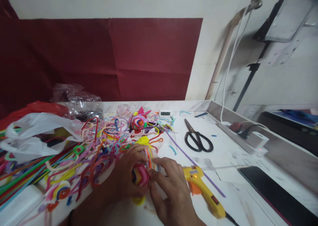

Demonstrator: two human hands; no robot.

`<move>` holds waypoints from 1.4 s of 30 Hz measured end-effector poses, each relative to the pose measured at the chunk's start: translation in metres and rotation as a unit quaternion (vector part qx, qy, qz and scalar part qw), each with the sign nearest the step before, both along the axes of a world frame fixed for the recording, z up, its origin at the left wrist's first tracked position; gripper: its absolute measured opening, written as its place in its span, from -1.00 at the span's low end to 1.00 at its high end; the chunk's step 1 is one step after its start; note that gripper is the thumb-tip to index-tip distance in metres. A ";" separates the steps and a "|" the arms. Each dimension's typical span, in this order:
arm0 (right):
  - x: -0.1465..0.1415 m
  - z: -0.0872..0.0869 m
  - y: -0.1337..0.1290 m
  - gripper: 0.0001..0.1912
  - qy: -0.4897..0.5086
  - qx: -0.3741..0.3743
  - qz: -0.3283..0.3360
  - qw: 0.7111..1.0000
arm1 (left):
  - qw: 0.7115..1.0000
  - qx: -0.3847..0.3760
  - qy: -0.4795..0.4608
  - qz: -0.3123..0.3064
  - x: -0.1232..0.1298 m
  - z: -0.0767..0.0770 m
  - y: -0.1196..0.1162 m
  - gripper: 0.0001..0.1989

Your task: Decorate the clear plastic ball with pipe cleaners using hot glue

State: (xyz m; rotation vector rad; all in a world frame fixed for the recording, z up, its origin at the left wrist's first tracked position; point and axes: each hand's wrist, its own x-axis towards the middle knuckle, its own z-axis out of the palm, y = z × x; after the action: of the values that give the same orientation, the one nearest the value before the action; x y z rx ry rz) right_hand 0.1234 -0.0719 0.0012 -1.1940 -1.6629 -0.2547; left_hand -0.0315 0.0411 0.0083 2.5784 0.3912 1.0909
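At the near middle of the table, my left hand (126,176) is closed round a colourful pipe-cleaner fish (141,173). It has a pink, yellow and dark coiled side, a striped body and yellow tufts at its far and near ends. My right hand (171,186) reaches in from the right, its bent fingertips pressed on the fish's striped side. Part of the fish is hidden behind the fingers. A yellow hot glue gun (206,193) lies just right of my right hand. Beyond it rests a purple pipe cleaner (196,164).
A heap of pipe cleaners (94,156) and a white plastic bag (42,133) fill the left. Another pipe-cleaner fish (139,121) sits further back. Black-handled scissors (198,141), a small digital display (165,113), a phone (275,193) and a power strip (250,150) lie rightward.
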 end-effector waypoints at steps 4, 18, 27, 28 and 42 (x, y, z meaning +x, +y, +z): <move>0.002 0.001 0.000 -0.70 -0.010 -0.006 0.004 1.000 | 1.000 0.015 -0.009 0.007 0.001 0.000 0.000 -0.38; -0.001 0.002 0.001 -0.74 0.022 0.006 -0.011 1.000 | 0.999 0.049 -0.010 0.018 0.001 0.000 0.002 -0.42; -0.002 0.003 0.001 -0.74 0.021 0.008 -0.016 1.000 | 0.998 0.053 -0.013 0.009 0.003 0.002 0.001 -0.45; -0.003 0.003 0.001 -0.73 0.021 0.008 -0.016 1.000 | 0.999 0.051 -0.012 0.008 0.003 0.002 0.001 -0.44; -0.002 0.000 0.001 -0.75 0.021 0.008 -0.023 0.999 | 1.000 0.026 -0.007 0.005 0.002 0.002 0.000 -0.42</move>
State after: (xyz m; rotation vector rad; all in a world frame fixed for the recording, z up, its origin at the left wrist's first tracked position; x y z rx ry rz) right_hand 0.1209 -0.0705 0.0016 -1.2195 -1.5955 -0.2702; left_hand -0.0290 0.0414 0.0100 2.6143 0.3788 1.1374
